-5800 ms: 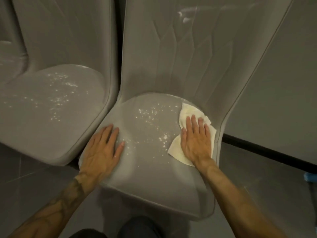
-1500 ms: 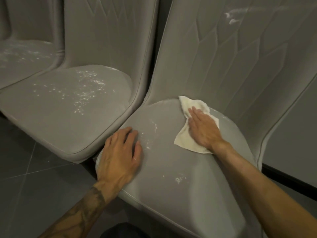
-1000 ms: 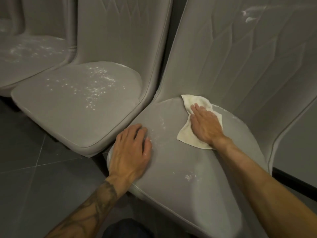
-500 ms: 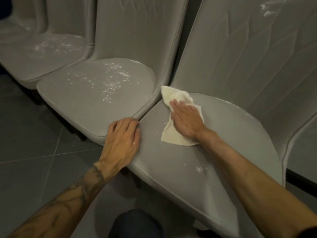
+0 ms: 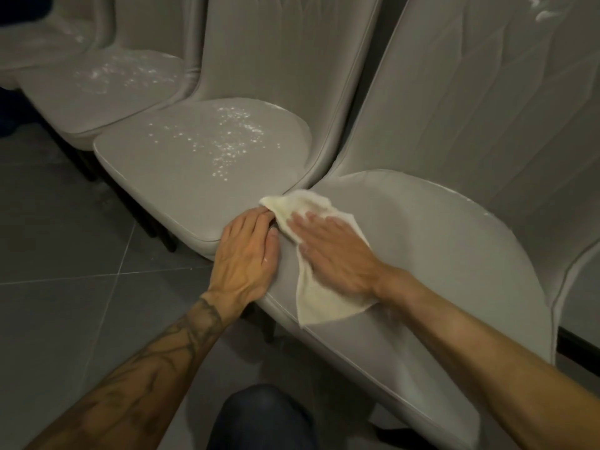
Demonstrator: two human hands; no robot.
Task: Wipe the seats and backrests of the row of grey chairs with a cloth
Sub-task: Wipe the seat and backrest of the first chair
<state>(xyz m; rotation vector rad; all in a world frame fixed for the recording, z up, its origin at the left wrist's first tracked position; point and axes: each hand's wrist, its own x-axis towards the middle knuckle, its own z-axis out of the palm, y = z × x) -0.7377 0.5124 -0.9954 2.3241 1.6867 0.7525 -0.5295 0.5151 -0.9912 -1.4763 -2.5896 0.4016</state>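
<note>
Since half a second ago, the right hand (image 5: pixel 334 251) has swept the cloth (image 5: pixel 324 303) leftward across the nearest seat (image 5: pixel 438 254), so the two hands now almost meet at that seat's left edge. The right hand lies flat, palm down, fingers straight and slightly spread, pressing the cream cloth onto the seat without gripping it. The cloth's far corner bunches at the gap where this chair meets the next, and its near corner trails toward the seat's front rim. The left hand (image 5: pixel 243 254) rests flat on the front left corner of the same seat, fingers extended and close together, holding nothing; its fingertips touch the cloth's bunched edge. Its forearm (image 5: pixel 146 378) is tattooed.

The nearest seat looks mostly clean, with a few white traces along its back seam. A white smear (image 5: pixel 545 14) marks the top of its quilted backrest (image 5: pixel 487 108). The second seat (image 5: pixel 194 164) carries scattered white specks (image 5: pixel 233 138), as does the third seat (image 5: pixel 107 79) further left. Dark grey floor tiles (image 5: pixel 65 254) lie below, and a knee in dark fabric (image 5: pixel 259 417) shows at the bottom edge.
</note>
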